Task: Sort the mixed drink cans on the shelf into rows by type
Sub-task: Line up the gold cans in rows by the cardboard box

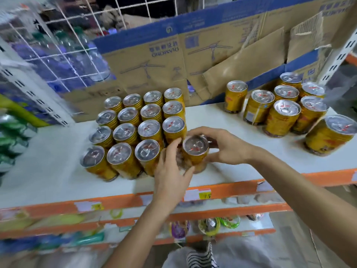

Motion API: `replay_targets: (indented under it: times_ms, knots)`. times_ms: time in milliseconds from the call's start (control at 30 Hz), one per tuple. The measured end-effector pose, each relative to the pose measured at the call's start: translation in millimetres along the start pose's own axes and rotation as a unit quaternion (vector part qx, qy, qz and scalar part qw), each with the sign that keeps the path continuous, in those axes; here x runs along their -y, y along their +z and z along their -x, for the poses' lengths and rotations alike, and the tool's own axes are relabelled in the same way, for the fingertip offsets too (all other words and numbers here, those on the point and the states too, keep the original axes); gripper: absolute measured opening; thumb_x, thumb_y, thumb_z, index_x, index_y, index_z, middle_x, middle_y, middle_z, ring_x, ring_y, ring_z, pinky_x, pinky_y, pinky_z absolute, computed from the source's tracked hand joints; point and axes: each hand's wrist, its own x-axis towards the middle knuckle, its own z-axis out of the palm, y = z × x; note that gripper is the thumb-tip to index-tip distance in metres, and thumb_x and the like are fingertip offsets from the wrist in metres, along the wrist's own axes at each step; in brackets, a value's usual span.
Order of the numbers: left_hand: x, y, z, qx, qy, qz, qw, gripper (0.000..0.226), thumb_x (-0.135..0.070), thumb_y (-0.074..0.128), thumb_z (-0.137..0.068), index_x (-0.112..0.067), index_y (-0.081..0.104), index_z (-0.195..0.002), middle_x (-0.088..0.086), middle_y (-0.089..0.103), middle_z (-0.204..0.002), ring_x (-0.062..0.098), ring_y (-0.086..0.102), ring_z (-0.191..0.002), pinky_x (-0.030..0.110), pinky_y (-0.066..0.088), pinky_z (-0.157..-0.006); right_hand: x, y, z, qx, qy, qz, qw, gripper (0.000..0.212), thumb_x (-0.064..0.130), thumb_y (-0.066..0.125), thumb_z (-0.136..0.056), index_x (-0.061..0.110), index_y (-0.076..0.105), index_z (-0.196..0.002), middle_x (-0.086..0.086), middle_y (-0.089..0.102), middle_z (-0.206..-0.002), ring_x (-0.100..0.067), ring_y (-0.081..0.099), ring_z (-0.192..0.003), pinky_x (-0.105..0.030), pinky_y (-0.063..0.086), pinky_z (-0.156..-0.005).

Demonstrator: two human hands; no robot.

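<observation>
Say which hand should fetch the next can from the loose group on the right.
Right. The right hand is on the held can's side facing the loose cans; the left hand sits by the sorted block and would have to cross over.

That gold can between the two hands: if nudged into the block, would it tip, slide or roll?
The can stands upright on a smooth white shelf, so it would probably slide. It is taller than wide, so a high push might tip it. Its lid looks sealed, so it is likely full and fairly heavy.

shelf (231, 120): can block (135, 128) left | loose cans (286, 109) right | cardboard boxes (173, 55) behind
</observation>
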Motion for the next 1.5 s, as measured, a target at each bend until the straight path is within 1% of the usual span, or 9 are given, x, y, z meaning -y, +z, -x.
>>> replay_targets:
  times_ms: [67, 133, 233, 367, 500, 767, 967, 1200, 1500]
  knots:
    - [5, -16, 2, 0.001, 0.021, -0.023, 0.999, 0.066, -0.014, 0.071, -0.082, -0.028, 0.041, -0.139, -0.005, 0.051, -0.115, -0.003, 0.056, -0.080, 0.029, 0.051, -0.079, 3, 10, -10, 0.008, -0.010, -0.008, 1.000, 0.066, -0.012, 0.070, -0.074, 0.021, 0.048, -0.127, 0.003, 0.056, -0.125, -0.006, 0.057, -0.113, -0.021, 0.047, -0.096]
    - [8, -29, 3, -0.008, 0.065, -0.072, 0.995, 0.053, -0.010, 0.068, -0.084, -0.024, 0.051, -0.132, -0.005, 0.053, -0.109, -0.004, 0.051, -0.068, 0.027, 0.052, -0.071, 3, 19, -15, 0.004, -0.011, 0.001, 1.000, 0.068, -0.014, 0.067, -0.074, 0.020, 0.046, -0.130, -0.001, 0.053, -0.128, -0.008, 0.055, -0.116, -0.019, 0.046, -0.097]
    - [11, -44, 1, -0.049, 0.136, -0.115, 0.983, 0.030, -0.011, 0.064, -0.084, -0.017, 0.066, -0.113, -0.003, 0.061, -0.108, 0.007, 0.059, -0.073, 0.027, 0.054, -0.066, -1, 23, -15, -0.022, 0.004, 0.033, 0.999, 0.072, -0.009, 0.072, -0.073, 0.022, 0.042, -0.130, -0.007, 0.045, -0.131, -0.014, 0.053, -0.118, -0.018, 0.046, -0.095]
    - [18, -60, -13, -0.084, 0.180, -0.169, 0.965, 0.022, -0.014, 0.061, -0.083, -0.014, 0.071, -0.102, 0.000, 0.066, -0.100, 0.022, 0.058, -0.093, 0.022, 0.040, -0.080, 1, 24, -7, -0.038, 0.064, 0.123, 0.990, 0.070, 0.016, 0.083, -0.069, 0.020, 0.041, -0.125, -0.004, 0.044, -0.123, -0.015, 0.053, -0.107, -0.013, 0.047, -0.079]
    - [30, -69, -24, -0.076, 0.163, -0.211, 0.961, 0.020, -0.018, 0.066, -0.081, -0.016, 0.072, -0.101, 0.000, 0.066, -0.103, 0.023, 0.051, -0.099, 0.028, 0.039, -0.087, -2, 42, -9, -0.048, 0.089, 0.183, 0.978, 0.076, 0.033, 0.087, -0.063, 0.010, 0.044, -0.122, -0.005, 0.048, -0.115, -0.016, 0.048, -0.102, -0.018, 0.038, -0.078]
    - [32, -81, -29, 0.025, 0.112, -0.181, 0.977, 0.033, -0.022, 0.072, -0.081, -0.023, 0.069, -0.113, -0.004, 0.063, -0.116, 0.021, 0.052, -0.106, 0.025, 0.033, -0.086, 3, 56, -11, -0.056, 0.090, 0.116, 0.988, 0.068, 0.012, 0.081, -0.071, 0.013, 0.038, -0.124, -0.005, 0.058, -0.115, -0.019, 0.058, -0.101, -0.034, 0.051, -0.089]
    - [31, -84, -30, 0.044, 0.113, -0.175, 0.977, 0.037, -0.023, 0.071, -0.082, -0.025, 0.066, -0.119, -0.007, 0.060, -0.121, 0.018, 0.049, -0.110, 0.023, 0.033, -0.088, 7, 59, -14, -0.051, 0.090, 0.178, 0.979, 0.071, 0.024, 0.084, -0.068, 0.011, 0.040, -0.123, -0.005, 0.053, -0.121, -0.019, 0.054, -0.105, -0.032, 0.048, -0.090]
    - [32, -87, -27, 0.054, 0.110, -0.182, 0.976, 0.039, -0.025, 0.068, -0.085, -0.028, 0.063, -0.123, -0.009, 0.058, -0.126, 0.015, 0.046, -0.114, 0.023, 0.033, -0.092, 5, 58, -20, -0.068, 0.110, 0.215, 0.968, 0.070, 0.026, 0.083, -0.069, 0.009, 0.041, -0.122, -0.010, 0.058, -0.121, -0.026, 0.057, -0.105, -0.041, 0.048, -0.089]
    - [32, -87, -28, 0.052, 0.116, -0.177, 0.976, 0.038, -0.022, 0.070, -0.083, -0.026, 0.065, -0.120, -0.007, 0.061, -0.122, 0.017, 0.049, -0.110, 0.024, 0.033, -0.088, 5, 59, -18, -0.053, 0.103, 0.205, 0.972, 0.067, 0.026, 0.081, -0.073, 0.011, 0.039, -0.122, -0.009, 0.056, -0.125, -0.026, 0.057, -0.108, -0.040, 0.048, -0.091]
